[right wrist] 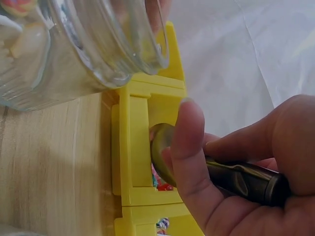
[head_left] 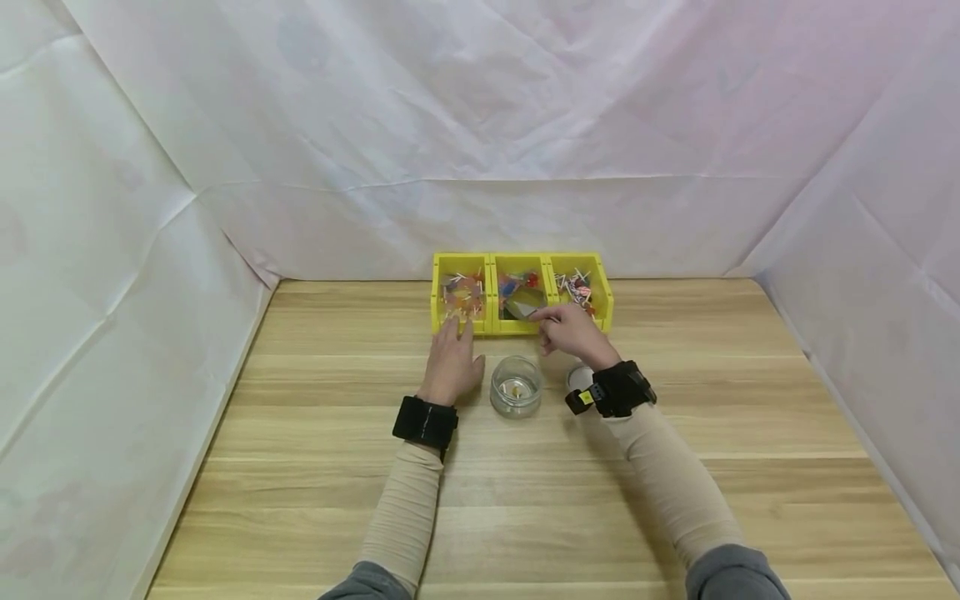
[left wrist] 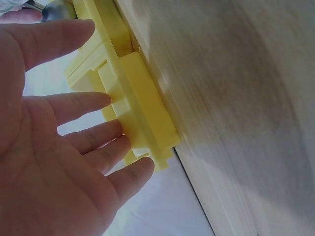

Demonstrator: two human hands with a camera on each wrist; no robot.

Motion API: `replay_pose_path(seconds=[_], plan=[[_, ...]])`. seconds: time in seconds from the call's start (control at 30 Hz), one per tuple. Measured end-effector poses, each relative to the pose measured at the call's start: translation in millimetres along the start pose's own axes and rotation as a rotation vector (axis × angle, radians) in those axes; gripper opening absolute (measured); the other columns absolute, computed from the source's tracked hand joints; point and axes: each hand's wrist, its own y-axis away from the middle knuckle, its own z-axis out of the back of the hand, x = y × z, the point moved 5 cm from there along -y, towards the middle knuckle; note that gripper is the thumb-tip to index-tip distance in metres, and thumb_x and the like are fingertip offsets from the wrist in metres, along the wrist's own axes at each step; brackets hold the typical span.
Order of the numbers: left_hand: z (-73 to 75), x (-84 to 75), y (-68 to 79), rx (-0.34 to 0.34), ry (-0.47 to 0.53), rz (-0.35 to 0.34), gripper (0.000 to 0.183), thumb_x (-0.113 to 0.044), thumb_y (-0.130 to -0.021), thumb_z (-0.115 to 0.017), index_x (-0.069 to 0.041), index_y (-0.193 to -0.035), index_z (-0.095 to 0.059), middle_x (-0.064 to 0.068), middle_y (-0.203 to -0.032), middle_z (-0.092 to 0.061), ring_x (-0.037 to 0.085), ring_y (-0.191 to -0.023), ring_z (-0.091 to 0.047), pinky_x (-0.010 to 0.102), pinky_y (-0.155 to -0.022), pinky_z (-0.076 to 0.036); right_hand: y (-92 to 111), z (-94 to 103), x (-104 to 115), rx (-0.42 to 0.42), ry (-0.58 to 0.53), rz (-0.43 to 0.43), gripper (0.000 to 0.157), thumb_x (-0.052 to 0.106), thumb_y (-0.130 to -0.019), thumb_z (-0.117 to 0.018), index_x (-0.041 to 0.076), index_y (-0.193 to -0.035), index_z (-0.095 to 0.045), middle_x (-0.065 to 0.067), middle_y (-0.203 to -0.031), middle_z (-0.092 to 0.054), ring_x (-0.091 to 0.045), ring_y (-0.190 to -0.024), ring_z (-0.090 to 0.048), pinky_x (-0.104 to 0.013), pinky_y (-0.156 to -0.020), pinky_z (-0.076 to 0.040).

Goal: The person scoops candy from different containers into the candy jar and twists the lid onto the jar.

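Observation:
My right hand [head_left: 573, 333] grips the dark handle of a metal scoop [right wrist: 162, 142]. Its rounded bowl [head_left: 522, 305] is inside the middle yellow bin [head_left: 516, 328], over colourful wrapped pieces. My left hand [head_left: 452, 367] has its fingers spread, with the fingertips [left wrist: 101, 100] at the front wall of the left yellow bin [left wrist: 152, 105]; it holds nothing. Between the hands a clear glass jar [head_left: 516, 389] stands upright on the table, with a few small pieces at its bottom.
The left bin [head_left: 437, 304] contains small pieces with white sticks [head_left: 463, 293]; similar white-stick pieces [head_left: 577, 286] fill the right bin [head_left: 606, 304]. A round pale disc [head_left: 579, 377] lies beside the right wrist. White cloth [head_left: 480, 217] hangs behind the wooden table [head_left: 337, 400].

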Motion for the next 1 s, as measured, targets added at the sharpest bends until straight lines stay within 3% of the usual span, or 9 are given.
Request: replay_pose_path(seconds=[0.27, 0.53, 0.77, 1.0], plan=[[-1.8, 0.2, -0.3, -0.007, 0.016, -0.012, 0.067, -0.022, -0.094, -0.063, 0.004, -0.149, -0.036, 0.028, -0.158, -0.025, 0.040, -0.148, -0.020, 0.052, -0.121, -0.019, -7.7, -4.1, -0.8, 0.009, -0.044, -0.042, 0.036, 0.005, -0.105, -0.038, -0.003, -0.135, -0.056, -0.032, -0.118, -0.057, -0.029, -0.078, -0.064, -0.052, -0.085, -0.057], [-1.7, 1.2, -0.5, -0.010, 0.007, -0.008, 0.067, -0.023, -0.095, -0.063, 0.004, -0.149, -0.036, 0.028, -0.158, -0.025, 0.040, -0.149, -0.019, 0.053, -0.121, -0.020, -12.5, -8.9, -3.9, 0.002, -0.087, -0.041, 0.038, 0.002, -0.103, -0.037, -0.003, -0.136, -0.055, -0.033, -0.116, -0.057, -0.031, -0.081, -0.063, -0.053, -0.085, -0.057], [-3.6, -0.2, 0.1, 0.013, 0.025, -0.007, 0.069, -0.023, -0.095, -0.063, 0.004, -0.150, -0.033, 0.028, -0.159, -0.022, 0.039, -0.149, -0.017, 0.053, -0.121, -0.018, -17.1, -12.8, -11.9, -0.006, -0.091, -0.036, 0.038, 0.003, -0.104, -0.037, -0.002, -0.138, -0.054, -0.030, -0.115, -0.058, -0.029, -0.082, -0.064, -0.046, -0.082, -0.059], [-1.6, 2.2, -0.2, -0.011, 0.005, -0.012, 0.068, -0.024, -0.095, -0.064, 0.005, -0.149, -0.036, 0.028, -0.158, -0.024, 0.039, -0.149, -0.020, 0.052, -0.121, -0.020, -20.2, -13.3, -15.4, -0.011, -0.120, 0.002, 0.037, 0.004, -0.104, -0.038, -0.003, -0.136, -0.055, -0.031, -0.113, -0.058, -0.027, -0.080, -0.064, -0.048, -0.082, -0.058]])
